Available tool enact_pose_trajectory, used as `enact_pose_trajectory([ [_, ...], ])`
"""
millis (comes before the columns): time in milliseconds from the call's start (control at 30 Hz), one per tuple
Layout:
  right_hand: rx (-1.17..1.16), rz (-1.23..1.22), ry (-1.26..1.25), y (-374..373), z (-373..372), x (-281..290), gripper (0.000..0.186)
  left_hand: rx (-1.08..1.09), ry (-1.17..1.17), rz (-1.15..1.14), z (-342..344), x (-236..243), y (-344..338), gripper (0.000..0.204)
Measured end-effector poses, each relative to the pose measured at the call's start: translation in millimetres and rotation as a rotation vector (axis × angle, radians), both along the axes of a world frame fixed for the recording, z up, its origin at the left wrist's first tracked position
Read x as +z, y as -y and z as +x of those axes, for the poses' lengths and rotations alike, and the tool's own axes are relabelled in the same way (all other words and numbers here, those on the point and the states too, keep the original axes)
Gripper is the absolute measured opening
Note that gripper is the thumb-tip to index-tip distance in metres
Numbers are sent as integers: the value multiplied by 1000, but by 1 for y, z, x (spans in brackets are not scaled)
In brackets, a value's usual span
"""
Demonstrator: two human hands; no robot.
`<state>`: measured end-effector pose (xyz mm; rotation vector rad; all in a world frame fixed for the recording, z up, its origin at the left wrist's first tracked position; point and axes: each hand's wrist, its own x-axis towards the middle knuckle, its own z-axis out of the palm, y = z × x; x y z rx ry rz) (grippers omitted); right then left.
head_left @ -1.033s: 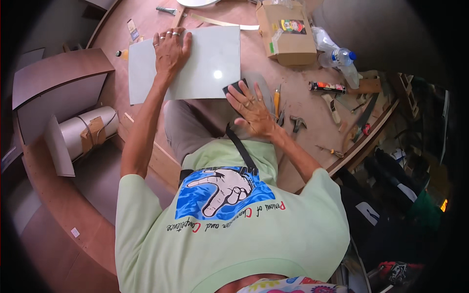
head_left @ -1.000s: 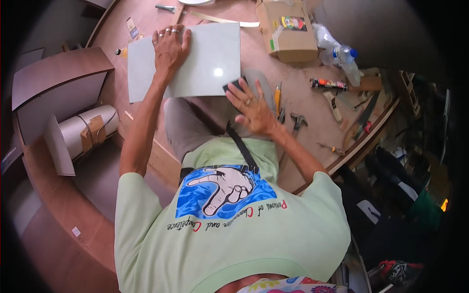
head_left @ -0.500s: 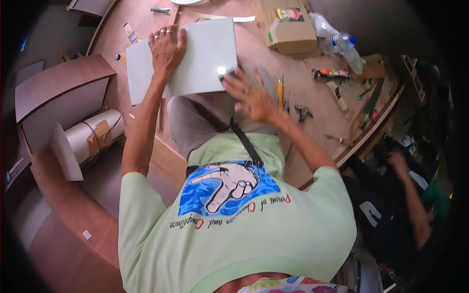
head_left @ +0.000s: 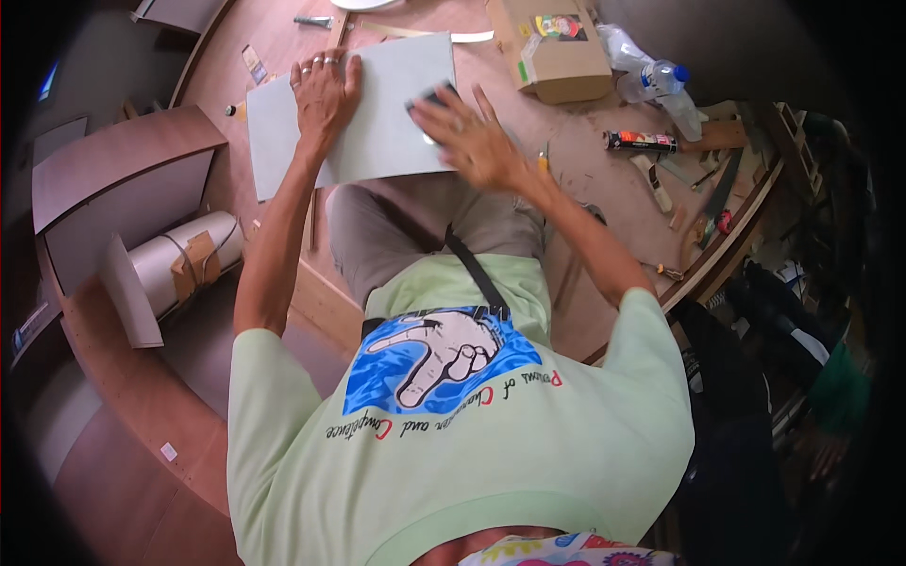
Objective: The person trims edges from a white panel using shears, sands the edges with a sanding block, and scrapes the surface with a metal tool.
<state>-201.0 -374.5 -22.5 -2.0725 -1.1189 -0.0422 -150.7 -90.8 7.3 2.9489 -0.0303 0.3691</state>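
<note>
Nearest: person's lt-green T-shirt (head_left: 510, 453), w/ a black strap (head_left: 477, 278) at the waist. Grey trousers (head_left: 363, 241) just beyond, legs bent. Near L, a pale roll (head_left: 159, 259) w/ brown cardboard (head_left: 195, 267) tied round it by cord; curved brown board edge (head_left: 151, 387) runs along the L side.

Grey-white panel (head_left: 396, 71) is past the lap, flat-ish, near edge just over the trousers, rest of it over the plywood surface (head_left: 585, 141). R hand (head_left: 472, 146) is over the panel's R part, fingers stretched across a small dark block (head_left: 442, 96); motion-blurred, can't tell if it's gripping the block or just pressing on it. L hand (head_left: 326, 99) lies palm-down on the panel's far L part, fingers spread nr the far edge, rings on, grasping nothing.

R side, near to far: yellow-handled screwdriver (head_left: 670, 272), handsaw (head_left: 722, 184) nr the surface's edge, blk/red cartridge tube (head_left: 642, 141), clear plastic bottle (head_left: 651, 85) w/ blue cap. Far, R of center: cardboard box (head_left: 576, 66), lid shut. Pale strip (head_left: 472, 38) lies btwn box & panel's far edge.
</note>
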Motion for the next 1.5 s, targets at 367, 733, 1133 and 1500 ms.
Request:
enact_pose_trajectory([
  [367,28,-6,-23,16,-57,-2,59,13,3,-10,-3,1,-1,44],
  [733,-25,27,-96,12,-50,-4,59,24,-26,-16,6,6,2,43],
  [1133,-143,79,1,-9,16,-19,59,-20,12,-19,13,8,8,41],
  [1500,-416,285,24,-19,214,-75,51,-172,119,-87,20,11,22,36],
])
